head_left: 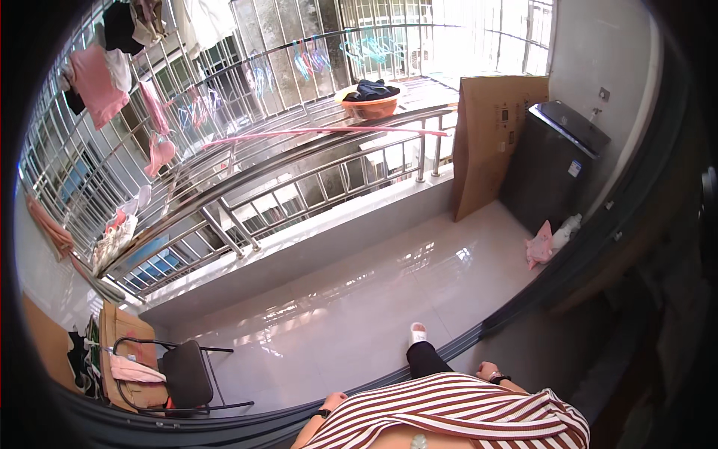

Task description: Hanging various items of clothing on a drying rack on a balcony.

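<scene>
Low in the view, my left hand (333, 402) hangs beside my striped top (464, 408), a dark band on its wrist. Its fingers are mostly hidden, and nothing shows in it. On the other side, my right hand (488, 371) is held near my hip with its fingers curled in, a dark band and a bracelet at the wrist. No object shows in it. One foot in a white slipper (417, 333) is stepping forward over the dark door track (467, 340) onto the tiled balcony floor (336, 322).
A black folding chair (188, 374) holds a pink cloth at left. Metal railings (299, 191) carry a pink pole (329, 132). Beyond stands an orange basin (370, 110) with dark clothes. A cardboard sheet (486, 142), a dark washing machine (553, 165) and a pink bag (538, 245) are at right.
</scene>
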Available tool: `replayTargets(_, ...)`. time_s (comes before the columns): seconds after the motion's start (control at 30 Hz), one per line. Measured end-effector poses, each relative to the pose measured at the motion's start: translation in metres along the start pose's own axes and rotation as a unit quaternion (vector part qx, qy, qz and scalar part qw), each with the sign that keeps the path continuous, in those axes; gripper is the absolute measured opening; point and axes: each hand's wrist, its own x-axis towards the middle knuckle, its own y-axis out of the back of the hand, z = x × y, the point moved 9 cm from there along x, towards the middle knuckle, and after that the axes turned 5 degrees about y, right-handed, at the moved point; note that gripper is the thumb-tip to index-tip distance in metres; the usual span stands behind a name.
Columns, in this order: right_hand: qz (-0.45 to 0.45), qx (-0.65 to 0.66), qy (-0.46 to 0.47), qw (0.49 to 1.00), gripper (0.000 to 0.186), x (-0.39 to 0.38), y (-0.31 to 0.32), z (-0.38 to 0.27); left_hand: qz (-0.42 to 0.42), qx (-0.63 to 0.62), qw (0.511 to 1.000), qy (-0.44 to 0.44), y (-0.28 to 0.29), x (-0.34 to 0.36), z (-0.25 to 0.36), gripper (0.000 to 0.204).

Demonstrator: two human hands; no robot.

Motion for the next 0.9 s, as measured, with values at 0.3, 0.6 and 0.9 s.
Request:
replayTargets(0.3, 0.077, -0.029, 0.135, 0.987, 0.033, 0.218, 0.114, -0.150, 0.076, 0.014, 0.997, 0.023, 0.053, 0.081, 0.001, 0.033)
replayTargets(0.6, 0.249, 0.187, 0.431, 0.847, 0.040, 0.309, 0.351, -0.432, 0.150, -0.486, 0.850, 0.136, 0.218, 0.011, 0.159, 0.011)
replayTargets(0.9, 0.345, 0.194, 0.491, 0.776, 0.042, 0.325, 0.513, -0.631, 0.081, -0.180, 0.971, 0.133, 0.237, 0.142, 0.053, 0.019)
